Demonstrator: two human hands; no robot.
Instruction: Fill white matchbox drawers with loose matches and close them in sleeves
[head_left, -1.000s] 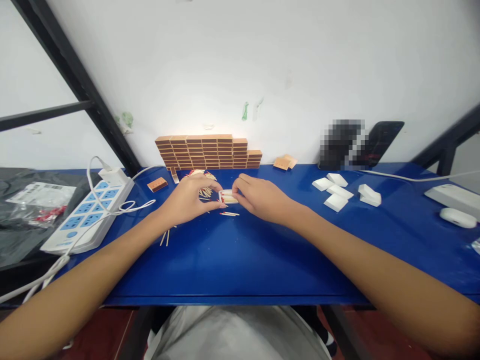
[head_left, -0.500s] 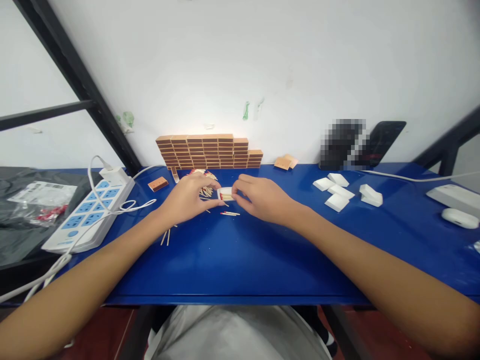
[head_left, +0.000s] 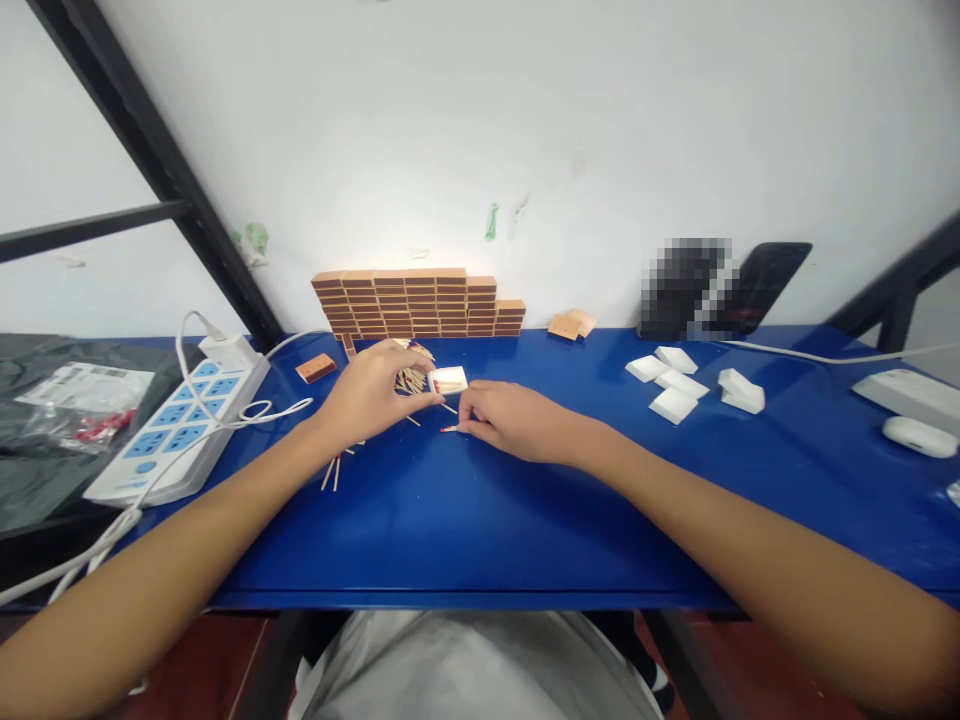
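Observation:
My left hand point(head_left: 377, 390) grips the left end of a white matchbox tray point(head_left: 454, 374) between thumb and fingers. Several red-tipped matches lie inside it. My right hand point(head_left: 508, 418) is in front of the tray's right side, thumb and fingertips closed on matches point(head_left: 448, 429) at the table surface. Only their red heads and a short length of stick show; their number is hard to tell. Behind my left fingers is a heap of loose matches point(head_left: 412, 380), partly hidden. More loose matchsticks point(head_left: 337, 472) lie by my left wrist.
A stepped wall of stacked matchboxes point(head_left: 409, 305) stands against the back wall, a single matchbox point(head_left: 316, 368) to its left. Flat cardboard sleeves point(head_left: 571, 324), white trays point(head_left: 679, 385) and a phone point(head_left: 765, 285) are rightward. A power strip point(head_left: 180, 420) with cables lies left on the blue table point(head_left: 480, 530).
My right hand has left the tray and come down toward me to the matches on the table, closing on them. The tray stays in my left hand, slightly shifted.

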